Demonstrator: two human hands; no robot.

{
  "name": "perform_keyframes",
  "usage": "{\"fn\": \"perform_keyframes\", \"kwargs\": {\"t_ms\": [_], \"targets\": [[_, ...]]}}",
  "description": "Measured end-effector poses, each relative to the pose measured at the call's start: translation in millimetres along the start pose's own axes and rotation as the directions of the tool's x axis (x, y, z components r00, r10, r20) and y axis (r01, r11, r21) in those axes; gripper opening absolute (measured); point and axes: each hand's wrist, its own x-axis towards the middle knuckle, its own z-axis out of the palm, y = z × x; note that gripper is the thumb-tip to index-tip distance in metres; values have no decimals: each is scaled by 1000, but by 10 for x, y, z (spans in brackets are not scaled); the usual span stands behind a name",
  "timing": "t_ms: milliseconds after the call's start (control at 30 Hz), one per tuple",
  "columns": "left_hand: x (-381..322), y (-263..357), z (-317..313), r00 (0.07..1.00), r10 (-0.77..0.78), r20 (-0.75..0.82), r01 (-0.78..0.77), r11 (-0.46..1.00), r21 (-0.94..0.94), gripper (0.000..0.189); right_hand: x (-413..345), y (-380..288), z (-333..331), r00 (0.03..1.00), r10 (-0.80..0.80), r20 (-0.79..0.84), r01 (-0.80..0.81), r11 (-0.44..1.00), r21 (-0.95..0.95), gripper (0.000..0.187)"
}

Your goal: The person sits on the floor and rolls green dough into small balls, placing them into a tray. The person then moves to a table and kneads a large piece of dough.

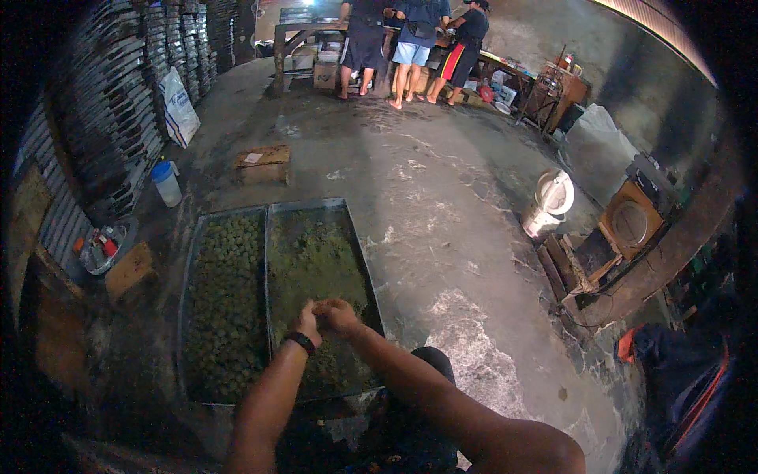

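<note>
Two shallow metal trays lie side by side before me. The left tray (181, 332) is filled with many small greenish round balls (225, 296). In the right tray (372, 290) lies a layer of loose, crumbly green material (317, 266), with lumps toward its far end. My left hand (309, 323), with a dark band on the wrist, and my right hand (337, 315) meet over the right tray, fingers curled and touching. Whether something small is between them cannot be made out.
A cardboard box (263, 165) and a blue-lidded plastic container (167, 185) stand beyond the trays. Stacked metal trays (106, 112) line the left wall. A basin of bottles (100, 252) is at left. Three people stand at a far workbench (308, 26). Wooden boxes (577, 266) sit at right.
</note>
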Motion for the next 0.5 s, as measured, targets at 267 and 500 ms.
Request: {"fn": "perform_keyframes", "kwargs": {"t_ms": [267,500], "targets": [[126,-115,241,984,136,-114,-130,990,63,38,-53,-299,-60,985,100,-138,-117,985,-125,34],[120,-8,136,992,12,-123,-20,998,-63,54,-12,-451,58,987,98,-126,-144,888,-437,40]]}}
